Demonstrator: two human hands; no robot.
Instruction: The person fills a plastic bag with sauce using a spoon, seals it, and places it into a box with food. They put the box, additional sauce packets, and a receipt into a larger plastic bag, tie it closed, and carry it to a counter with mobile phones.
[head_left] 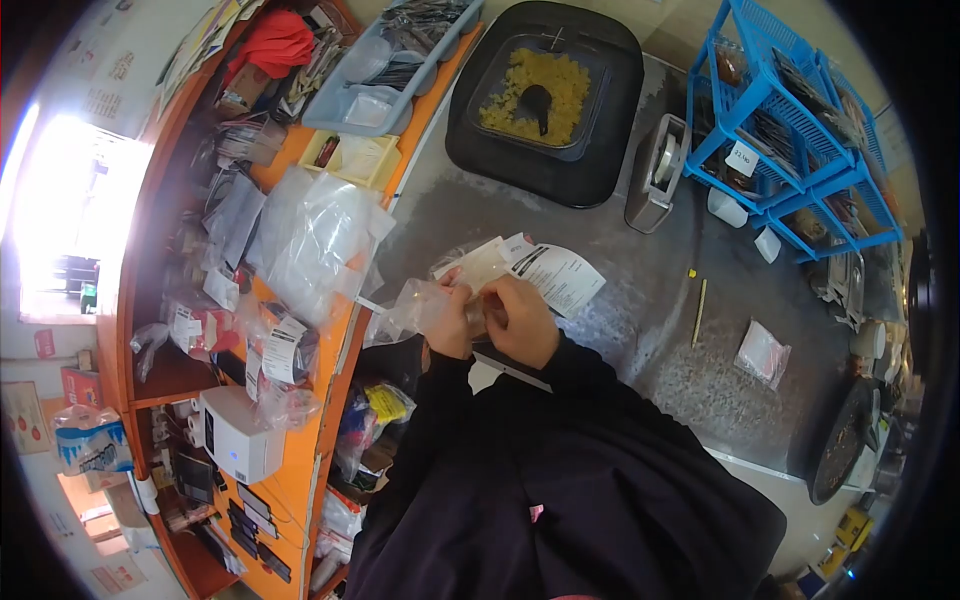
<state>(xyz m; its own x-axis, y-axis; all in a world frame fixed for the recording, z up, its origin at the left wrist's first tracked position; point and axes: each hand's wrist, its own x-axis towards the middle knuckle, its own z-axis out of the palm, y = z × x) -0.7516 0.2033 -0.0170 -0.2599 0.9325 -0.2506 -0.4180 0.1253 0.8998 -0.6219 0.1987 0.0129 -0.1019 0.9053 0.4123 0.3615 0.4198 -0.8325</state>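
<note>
My left hand (450,322) pinches a clear plastic bag (412,308), whose loose end spreads out to its left. Right beside it, my right hand (521,321) has its fingers curled in at the same plastic, close to the left fingertips. Just beyond both hands lie white printed slips (560,279), one with a bent edge, along with a cream-coloured paper piece (478,262). More clear plastic shows around these papers. Exactly how the fingertips grip the bag is partly hidden by the hands.
A black pan (470,150) holds a tray of yellow food with a dark scoop. Blue basket racks (770,180) stand at the back right, near a metal dispenser (655,185). Plastic bags (315,240) lie on the orange counter; a small packet (763,354) lies right.
</note>
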